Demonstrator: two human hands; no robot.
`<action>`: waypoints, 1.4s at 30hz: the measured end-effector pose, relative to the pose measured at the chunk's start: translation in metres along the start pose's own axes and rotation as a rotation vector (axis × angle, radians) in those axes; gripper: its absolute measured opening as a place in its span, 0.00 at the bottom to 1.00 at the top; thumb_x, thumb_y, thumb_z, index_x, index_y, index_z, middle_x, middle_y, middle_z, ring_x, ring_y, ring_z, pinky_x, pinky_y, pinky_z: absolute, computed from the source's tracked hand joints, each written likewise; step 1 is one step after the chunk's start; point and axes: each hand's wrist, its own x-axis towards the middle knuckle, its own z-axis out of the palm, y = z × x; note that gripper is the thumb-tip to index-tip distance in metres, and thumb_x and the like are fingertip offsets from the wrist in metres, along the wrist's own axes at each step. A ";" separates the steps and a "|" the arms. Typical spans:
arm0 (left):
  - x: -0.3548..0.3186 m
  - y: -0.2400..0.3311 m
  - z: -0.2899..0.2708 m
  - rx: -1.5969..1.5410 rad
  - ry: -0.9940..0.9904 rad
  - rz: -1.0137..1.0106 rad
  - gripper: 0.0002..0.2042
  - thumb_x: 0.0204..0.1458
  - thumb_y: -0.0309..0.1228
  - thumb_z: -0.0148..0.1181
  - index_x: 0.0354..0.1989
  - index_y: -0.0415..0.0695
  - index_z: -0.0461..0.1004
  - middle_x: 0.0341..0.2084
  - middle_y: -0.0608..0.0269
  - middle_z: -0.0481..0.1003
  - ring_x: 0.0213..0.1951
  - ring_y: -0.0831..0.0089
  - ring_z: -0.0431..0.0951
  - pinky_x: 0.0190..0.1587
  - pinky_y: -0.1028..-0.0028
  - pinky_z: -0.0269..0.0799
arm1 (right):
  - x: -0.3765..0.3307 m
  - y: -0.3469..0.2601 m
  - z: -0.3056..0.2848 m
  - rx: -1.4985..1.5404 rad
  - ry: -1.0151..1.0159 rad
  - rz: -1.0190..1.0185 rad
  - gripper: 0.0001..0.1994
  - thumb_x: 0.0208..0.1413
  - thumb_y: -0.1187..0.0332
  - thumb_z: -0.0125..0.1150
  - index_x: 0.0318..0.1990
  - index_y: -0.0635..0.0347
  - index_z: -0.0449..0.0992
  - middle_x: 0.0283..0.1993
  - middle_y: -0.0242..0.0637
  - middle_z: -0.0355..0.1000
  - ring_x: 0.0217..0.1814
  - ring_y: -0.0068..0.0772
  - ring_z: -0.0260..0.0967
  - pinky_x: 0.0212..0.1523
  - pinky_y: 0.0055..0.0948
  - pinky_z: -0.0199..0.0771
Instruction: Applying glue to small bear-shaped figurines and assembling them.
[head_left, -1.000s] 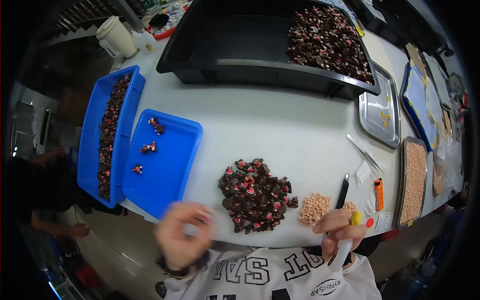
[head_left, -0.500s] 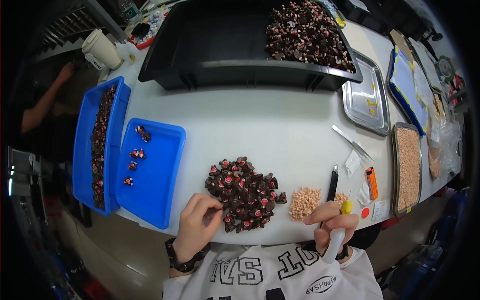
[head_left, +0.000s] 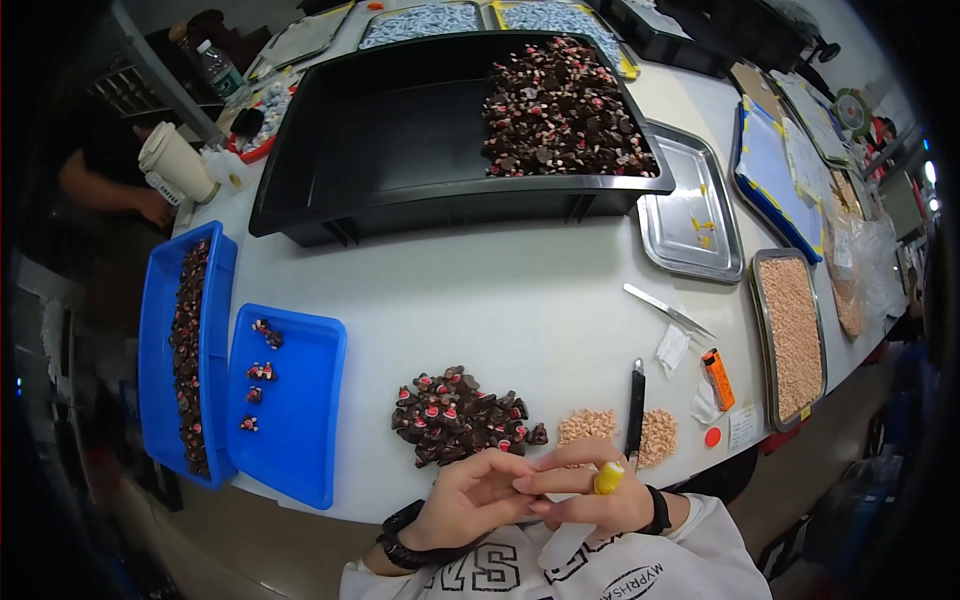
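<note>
My left hand [head_left: 468, 497] and my right hand [head_left: 588, 492] meet fingertip to fingertip at the table's near edge, just in front of a pile of dark pieces with red and pink tops [head_left: 460, 415]. In my right hand is a small white squeeze bottle with a yellow cap [head_left: 606, 479]. My left fingers are pinched against the right fingertips; whatever is between them is hidden. A small heap of tan bits [head_left: 612, 430] lies beside my right hand, with a black pen-like tool [head_left: 636, 400] across it.
Two blue trays [head_left: 300, 440] [head_left: 152, 330] at the left hold dark pieces. A large black tray [head_left: 400, 130] at the back has more. Steel trays [head_left: 690, 215] [head_left: 795, 335], a thin metal tool [head_left: 668, 311], an orange tube [head_left: 718, 378] and a paper cup [head_left: 176, 161] stand around. Another person [head_left: 100, 180] is at far left.
My left hand left the near edge of the dark pile and drew back to meet my right hand. The view shifted as my head moved.
</note>
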 end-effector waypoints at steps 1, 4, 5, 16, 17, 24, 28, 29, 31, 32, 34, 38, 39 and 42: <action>0.004 -0.005 -0.003 -0.040 -0.006 0.117 0.14 0.48 0.11 0.50 0.44 0.33 0.65 0.48 0.51 0.64 0.49 0.68 0.69 0.50 0.69 0.69 | -0.005 0.002 0.002 0.048 0.019 0.053 0.10 0.39 0.76 0.66 0.20 0.52 0.68 0.40 0.29 0.74 0.47 0.33 0.64 0.38 0.29 0.66; 0.010 -0.009 -0.013 0.089 -0.019 0.237 0.14 0.46 0.10 0.51 0.43 0.32 0.68 0.48 0.50 0.63 0.48 0.68 0.69 0.50 0.71 0.69 | -0.004 0.004 -0.002 0.034 0.022 0.059 0.11 0.38 0.74 0.67 0.20 0.52 0.68 0.40 0.27 0.74 0.46 0.34 0.64 0.38 0.28 0.66; 0.009 -0.009 -0.013 0.078 -0.013 0.238 0.15 0.46 0.11 0.52 0.44 0.31 0.68 0.48 0.50 0.63 0.47 0.68 0.69 0.49 0.72 0.70 | -0.004 0.007 -0.003 0.022 -0.004 0.020 0.12 0.42 0.68 0.68 0.27 0.52 0.67 0.38 0.31 0.75 0.43 0.34 0.66 0.36 0.29 0.67; 0.004 -0.027 -0.014 -0.121 0.033 0.187 0.16 0.46 0.17 0.59 0.45 0.29 0.65 0.34 0.53 0.72 0.36 0.69 0.76 0.41 0.70 0.74 | -0.017 0.022 0.005 0.373 0.292 -0.102 0.30 0.54 0.43 0.46 0.40 0.68 0.72 0.30 0.42 0.71 0.27 0.40 0.68 0.24 0.30 0.70; 0.004 -0.027 -0.014 -0.124 0.034 0.191 0.16 0.47 0.19 0.59 0.45 0.29 0.65 0.35 0.53 0.71 0.36 0.69 0.76 0.40 0.70 0.74 | -0.015 0.020 0.001 0.394 0.274 -0.071 0.32 0.55 0.42 0.42 0.39 0.70 0.72 0.29 0.42 0.71 0.29 0.42 0.70 0.25 0.32 0.71; 0.008 -0.024 -0.014 -0.039 0.016 0.260 0.17 0.49 0.23 0.59 0.45 0.28 0.66 0.38 0.51 0.70 0.38 0.69 0.75 0.41 0.70 0.75 | -0.010 0.017 0.010 0.410 0.308 0.027 0.33 0.60 0.45 0.29 0.31 0.68 0.72 0.15 0.37 0.70 0.28 0.46 0.74 0.20 0.31 0.75; 0.007 -0.026 -0.014 -0.090 0.016 0.255 0.17 0.49 0.23 0.59 0.45 0.28 0.66 0.38 0.50 0.69 0.39 0.68 0.75 0.41 0.70 0.76 | -0.008 0.018 0.010 0.438 0.303 0.040 0.31 0.61 0.48 0.30 0.30 0.69 0.72 0.16 0.39 0.69 0.29 0.47 0.75 0.20 0.32 0.75; 0.006 -0.026 -0.014 -0.106 0.020 0.255 0.17 0.49 0.23 0.59 0.45 0.28 0.66 0.38 0.50 0.69 0.38 0.68 0.75 0.41 0.70 0.76 | -0.007 0.017 0.009 0.438 0.286 0.041 0.30 0.61 0.49 0.31 0.30 0.69 0.72 0.16 0.39 0.69 0.29 0.47 0.75 0.20 0.32 0.75; 0.006 -0.026 -0.015 -0.121 0.025 0.254 0.17 0.48 0.24 0.59 0.45 0.28 0.66 0.38 0.50 0.69 0.38 0.68 0.75 0.41 0.70 0.75 | -0.007 0.016 0.008 0.438 0.279 0.053 0.29 0.61 0.50 0.31 0.30 0.69 0.72 0.16 0.40 0.69 0.29 0.48 0.75 0.20 0.32 0.75; 0.006 -0.026 -0.015 -0.131 0.016 0.252 0.17 0.48 0.24 0.59 0.45 0.28 0.66 0.38 0.50 0.69 0.38 0.68 0.75 0.40 0.70 0.75 | -0.007 0.016 0.008 0.438 0.272 0.065 0.28 0.61 0.51 0.32 0.30 0.69 0.72 0.16 0.40 0.70 0.29 0.48 0.75 0.20 0.32 0.74; 0.005 -0.028 -0.016 -0.141 0.008 0.251 0.17 0.48 0.23 0.59 0.45 0.28 0.65 0.38 0.50 0.69 0.37 0.68 0.76 0.40 0.70 0.75 | -0.009 0.018 0.010 0.452 0.285 0.044 0.28 0.61 0.51 0.32 0.31 0.69 0.71 0.17 0.40 0.70 0.29 0.48 0.75 0.19 0.32 0.74; 0.005 -0.027 -0.015 -0.177 0.027 0.243 0.17 0.49 0.24 0.59 0.44 0.29 0.63 0.36 0.51 0.70 0.36 0.68 0.77 0.39 0.71 0.75 | -0.016 0.017 0.005 0.553 0.242 0.061 0.26 0.60 0.51 0.37 0.36 0.71 0.72 0.28 0.46 0.74 0.37 0.47 0.74 0.29 0.33 0.74; 0.005 -0.026 -0.015 -0.180 0.037 0.229 0.17 0.49 0.24 0.59 0.44 0.30 0.63 0.35 0.51 0.71 0.35 0.68 0.77 0.39 0.72 0.75 | -0.016 0.017 0.005 0.554 0.242 0.061 0.26 0.60 0.51 0.37 0.36 0.71 0.72 0.28 0.46 0.74 0.37 0.47 0.74 0.29 0.33 0.74; 0.006 -0.026 -0.013 -0.163 0.053 0.256 0.17 0.49 0.25 0.59 0.43 0.30 0.63 0.34 0.52 0.71 0.34 0.68 0.77 0.38 0.72 0.75 | -0.015 0.018 0.005 0.555 0.243 0.040 0.26 0.60 0.52 0.37 0.36 0.71 0.72 0.28 0.46 0.74 0.37 0.47 0.74 0.29 0.33 0.74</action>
